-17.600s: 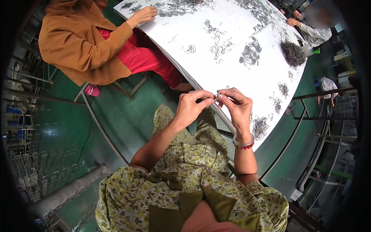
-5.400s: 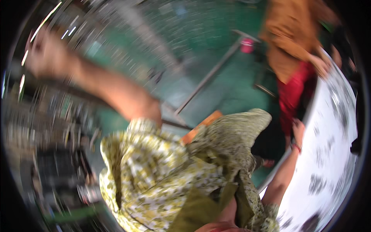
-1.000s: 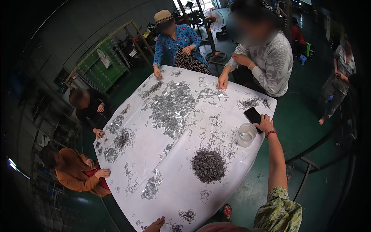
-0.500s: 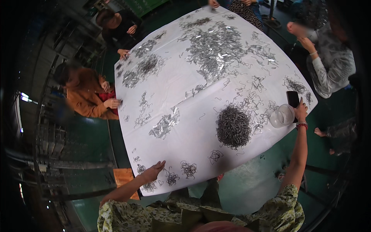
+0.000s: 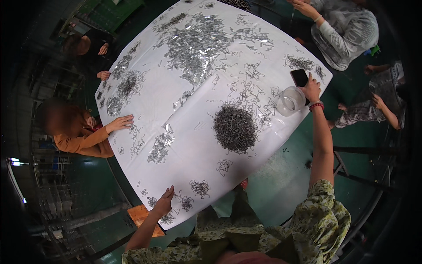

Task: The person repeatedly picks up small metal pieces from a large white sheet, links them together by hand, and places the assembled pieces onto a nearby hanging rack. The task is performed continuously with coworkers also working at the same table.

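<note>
My left hand (image 5: 164, 201) is at the near left edge of the white-covered table, its fingers stretched out and nothing seen in them. Around it lie small tangles of bent wire hooks (image 5: 200, 188). At the right edge my right hand (image 5: 311, 89), with a red bracelet at the wrist, is closed over a black phone (image 5: 300, 78), whose far end sticks out past the fingers. Left of that hand stands a clear round plastic tub (image 5: 290, 101). A dense, dark heap of wire hooks (image 5: 235, 128) lies between my hands, with loose hooks (image 5: 252, 94) strewn beyond it.
Shiny, narrow pieces (image 5: 195, 46) spread across the far table, with a smaller patch (image 5: 161, 146) at the left. Co-workers in a brown jacket (image 5: 81, 138), black top (image 5: 90, 48) and grey top (image 5: 345, 35) are around the table. Another person (image 5: 373, 101) is at the right.
The whole view has shifted, so the table appears further left. My left hand's fingers now point away from me rather than rightward. The brown-jacketed co-worker's hand has reached onto the table.
</note>
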